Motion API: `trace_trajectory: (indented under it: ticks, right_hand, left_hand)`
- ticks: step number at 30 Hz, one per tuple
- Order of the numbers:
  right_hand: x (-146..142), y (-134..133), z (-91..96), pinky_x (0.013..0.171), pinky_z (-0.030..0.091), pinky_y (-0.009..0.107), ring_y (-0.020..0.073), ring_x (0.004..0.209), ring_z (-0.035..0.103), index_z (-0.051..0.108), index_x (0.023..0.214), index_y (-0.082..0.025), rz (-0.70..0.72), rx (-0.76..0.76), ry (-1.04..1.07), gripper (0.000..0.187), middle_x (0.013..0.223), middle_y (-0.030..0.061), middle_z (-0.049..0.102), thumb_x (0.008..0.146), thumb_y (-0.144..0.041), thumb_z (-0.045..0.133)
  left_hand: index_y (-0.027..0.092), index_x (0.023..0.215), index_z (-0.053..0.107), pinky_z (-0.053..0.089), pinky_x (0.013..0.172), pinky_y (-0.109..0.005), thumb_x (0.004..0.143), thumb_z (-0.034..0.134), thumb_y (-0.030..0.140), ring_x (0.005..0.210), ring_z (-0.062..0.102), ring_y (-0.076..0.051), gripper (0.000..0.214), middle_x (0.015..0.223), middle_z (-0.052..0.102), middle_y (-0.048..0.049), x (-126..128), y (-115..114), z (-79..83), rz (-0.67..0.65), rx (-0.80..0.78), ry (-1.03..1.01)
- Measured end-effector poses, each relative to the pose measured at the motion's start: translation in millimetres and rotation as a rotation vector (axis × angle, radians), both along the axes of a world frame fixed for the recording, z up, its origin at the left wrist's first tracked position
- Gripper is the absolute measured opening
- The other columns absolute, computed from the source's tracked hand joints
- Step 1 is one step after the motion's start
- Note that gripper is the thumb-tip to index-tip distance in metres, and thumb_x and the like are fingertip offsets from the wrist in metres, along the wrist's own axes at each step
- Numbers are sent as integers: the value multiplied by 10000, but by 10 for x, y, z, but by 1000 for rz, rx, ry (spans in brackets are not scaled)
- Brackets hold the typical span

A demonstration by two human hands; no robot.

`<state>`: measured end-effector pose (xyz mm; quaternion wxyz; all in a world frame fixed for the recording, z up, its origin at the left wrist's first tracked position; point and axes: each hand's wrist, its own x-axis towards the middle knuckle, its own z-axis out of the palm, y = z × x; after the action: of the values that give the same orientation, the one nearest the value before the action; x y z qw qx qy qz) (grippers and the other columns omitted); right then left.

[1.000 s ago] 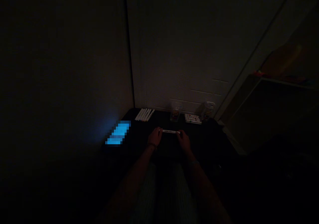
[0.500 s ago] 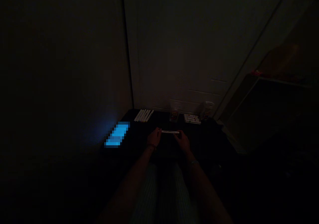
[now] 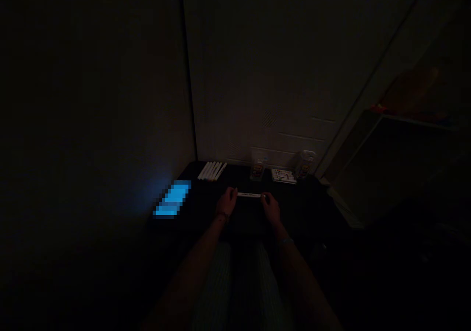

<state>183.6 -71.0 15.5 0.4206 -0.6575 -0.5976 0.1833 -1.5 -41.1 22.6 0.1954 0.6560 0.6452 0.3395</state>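
Note:
A white marker (image 3: pixel 249 195) lies level between my two hands, above the dark table. My left hand (image 3: pixel 227 203) is closed on its left end, with the fingertips pinching it. At the other end, my right hand (image 3: pixel 271 208) grips the marker between thumb and fingers. Dark print runs along the barrel, too small to read. Farther back on the left, several white markers (image 3: pixel 212 171) lie side by side. A flat stack of similar white markers (image 3: pixel 283 176) sits at the back right.
Two clear plastic containers, one in the middle (image 3: pixel 258 166) and one at the right (image 3: pixel 305 164), stand at the back against the wall (image 3: pixel 257 75). A pixelated glowing blue screen (image 3: pixel 172 199) lies at the table's left edge. A shelf unit (image 3: pixel 382 120) stands at the right.
My right hand has turned slightly and its fingers now wrap closer over the marker's right end. The left hand has shifted barely to the left. The other things stay in place.

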Motion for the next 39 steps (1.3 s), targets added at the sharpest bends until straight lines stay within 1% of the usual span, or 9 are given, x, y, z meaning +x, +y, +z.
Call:
trace_trajectory:
  ticks: [6,11,14,21,25,27,30,33,39]
  right_hand:
    - [22,25,-19,687,400,222,125,796,537,519,980,-260,18,4,29,341,894,-15,583,790,-464,322]
    - [40,101,-55,690,407,225,133,793,541,525,956,-232,-12,46,115,375,876,-3,595,788,-474,293]
    - [57,138,-79,714,406,231,137,826,536,528,951,-217,-17,73,171,378,900,8,593,787,-466,296]
    - [71,136,-72,764,398,251,143,887,518,514,998,-210,38,83,240,361,973,18,571,782,-438,336]
    - [84,140,-69,779,396,260,148,898,515,520,999,-198,63,88,265,358,971,29,573,785,-424,345]
    - [92,138,-70,780,396,265,152,903,513,522,1007,-195,73,85,269,360,981,31,572,783,-419,350]
    - [99,137,-80,783,393,268,157,910,508,528,1011,-195,89,92,279,365,996,32,568,771,-421,372]
    - [99,143,-104,769,397,273,161,884,514,535,999,-212,72,80,282,365,970,18,576,757,-444,389]
    - [81,125,-106,781,378,269,153,911,504,538,982,-268,72,63,182,345,996,-21,564,770,-469,356]
  left_hand:
    - [244,923,501,345,609,-195,819,247,458,709,536,-103,347,784,598,3,-17,6,9,-8,1,-17]
    - [279,954,504,367,674,-180,812,296,422,803,526,-88,290,923,587,43,-12,-26,45,-110,72,-83]
    - [288,970,507,373,699,-182,804,316,414,815,522,-86,282,942,583,57,-9,-25,51,-127,51,-114]
    - [293,949,521,368,665,-185,800,318,422,776,530,-90,282,893,594,55,-23,4,12,-119,33,-81]
    - [289,958,520,346,604,-200,793,292,484,732,540,-114,342,821,606,21,-19,3,-4,-84,-28,-15]
    - [285,960,520,338,592,-201,790,275,507,719,540,-116,372,812,607,13,-13,0,-8,-75,-34,-8]
    - [279,955,522,336,591,-195,784,263,527,714,535,-110,397,814,604,16,-12,4,-16,-83,-2,-32]
    - [272,950,529,341,596,-187,774,284,532,725,528,-105,398,835,600,22,-22,16,-28,-107,23,-80]
    - [240,934,550,362,593,-189,764,324,509,668,513,-100,391,765,592,20,-38,41,-30,-112,27,-198]
